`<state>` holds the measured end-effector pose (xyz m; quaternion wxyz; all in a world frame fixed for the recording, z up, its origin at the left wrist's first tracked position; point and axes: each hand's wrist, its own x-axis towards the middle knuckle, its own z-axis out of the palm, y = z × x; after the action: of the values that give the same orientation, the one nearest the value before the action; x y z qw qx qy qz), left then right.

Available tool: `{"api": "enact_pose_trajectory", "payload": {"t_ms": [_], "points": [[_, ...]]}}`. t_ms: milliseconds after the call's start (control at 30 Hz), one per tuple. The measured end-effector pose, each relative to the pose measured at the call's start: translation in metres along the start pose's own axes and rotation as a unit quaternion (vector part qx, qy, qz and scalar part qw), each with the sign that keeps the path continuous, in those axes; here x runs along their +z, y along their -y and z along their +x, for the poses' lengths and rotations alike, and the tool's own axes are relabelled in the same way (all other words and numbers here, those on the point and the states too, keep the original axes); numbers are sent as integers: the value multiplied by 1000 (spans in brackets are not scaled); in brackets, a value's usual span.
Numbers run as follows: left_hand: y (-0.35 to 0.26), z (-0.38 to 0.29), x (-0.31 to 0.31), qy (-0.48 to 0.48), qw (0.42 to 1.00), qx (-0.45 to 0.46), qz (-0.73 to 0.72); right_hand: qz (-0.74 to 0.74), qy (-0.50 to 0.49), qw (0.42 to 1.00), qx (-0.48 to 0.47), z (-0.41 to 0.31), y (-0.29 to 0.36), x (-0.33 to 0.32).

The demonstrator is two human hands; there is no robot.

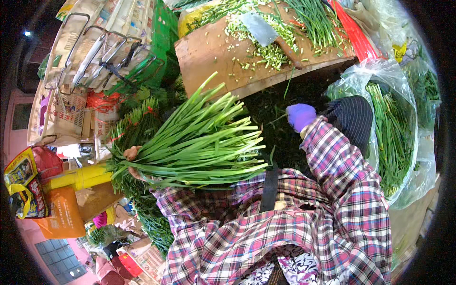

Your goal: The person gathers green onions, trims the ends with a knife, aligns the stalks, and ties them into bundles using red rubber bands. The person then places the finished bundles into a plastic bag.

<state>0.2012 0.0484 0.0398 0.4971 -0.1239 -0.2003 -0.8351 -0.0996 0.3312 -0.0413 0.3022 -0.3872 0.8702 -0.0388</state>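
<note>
My left hand (131, 154), bare where its fingers show, grips a big loose bunch of garlic chives (199, 146) near the leafy end. The pale cut stem ends fan out to the right, in front of my body. Most of the left palm is hidden under the leaves. My right hand (301, 117), in a purple glove, is curled beside my dark striped knee (352, 117), apart from the bunch. A thin withered strand (278, 119) reaches to its fingers; whether they pinch it is unclear.
A cleaver (260, 28) lies among chopped stem ends on a wooden board (203, 53). More chives (313, 21) rest there. A clear plastic bag (409, 142) of chives stands at right. Tied bundles (137, 124) and wire-handled crates (103, 53) are at left, above an orange bag (60, 213).
</note>
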Motion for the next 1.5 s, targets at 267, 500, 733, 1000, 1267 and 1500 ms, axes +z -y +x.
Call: {"api": "enact_pose_trajectory", "payload": {"t_ms": [267,500,733,1000,1267,1500], "points": [[9,7,5,-26,995,63,68,408,44,900,-146,-19,96,-6],[-29,16,5,7,990,38,134,567,-118,814,54,-13,59,-44],[-24,6,-23,-6,994,28,108,461,34,873,-156,5,34,-21],[-6,26,28,0,994,-52,92,546,39,800,-247,-20,102,-43],[-35,22,-11,-43,991,-125,-33,329,15,941,-74,19,5,-7],[-51,32,-14,-119,975,-181,-45,592,164,759,-216,-13,93,-29]]}}
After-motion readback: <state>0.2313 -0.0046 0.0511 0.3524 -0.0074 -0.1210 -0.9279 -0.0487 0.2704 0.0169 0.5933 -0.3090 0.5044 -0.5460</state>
